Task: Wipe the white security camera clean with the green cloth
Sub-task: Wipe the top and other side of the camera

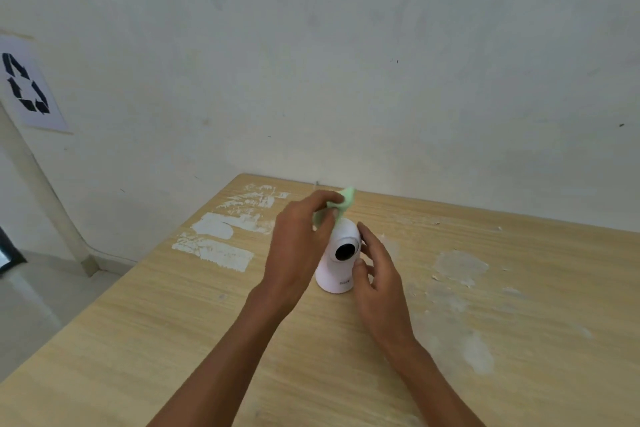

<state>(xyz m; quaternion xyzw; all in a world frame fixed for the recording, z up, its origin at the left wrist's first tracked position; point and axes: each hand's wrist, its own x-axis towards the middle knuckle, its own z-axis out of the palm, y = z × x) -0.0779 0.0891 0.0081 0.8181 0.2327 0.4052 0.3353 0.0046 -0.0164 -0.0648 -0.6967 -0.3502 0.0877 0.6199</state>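
Observation:
The white security camera (pixel 337 262) stands upright on the wooden table (pixel 173 340), its round black lens facing me. My left hand (pixel 298 250) pinches the green cloth (pixel 344 203) and holds it against the upper back left of the camera's head. Most of the cloth is hidden behind my fingers. My right hand (pixel 377 274) rests against the camera's right side, with the thumb on its body and the fingers behind the head, holding it steady.
White paint smears (pixel 221 239) mark the table left of the camera, and pale patches (pixel 460 267) lie to its right. The wall (pixel 381 80) rises just behind the table's far edge. A recycling sign (pixel 26 87) hangs at the far left.

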